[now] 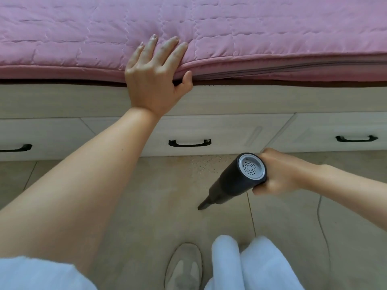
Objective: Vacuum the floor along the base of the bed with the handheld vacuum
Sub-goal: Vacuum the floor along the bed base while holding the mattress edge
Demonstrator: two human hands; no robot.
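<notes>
1. Head view: the handheld vacuum (236, 181) is grasped by the right hand (278, 174), its long axis slanting down-left, nozzle (202, 206) at the tiled floor (146, 195)
2. The speckled debris (201, 164) along the bed base (219, 130) lies farther, beyond the nozzle
3. The left hand (152, 78) is spread flat on the pink mattress (251, 38)

Bare floor (167, 195) lies open before the drawer fronts (219, 132), shoe (184, 266) behind

Pink quilted bedcover (230, 28), pale wood-grain drawers (219, 130) with black handles (189, 142), black silver-capped vacuum (234, 181).
</notes>
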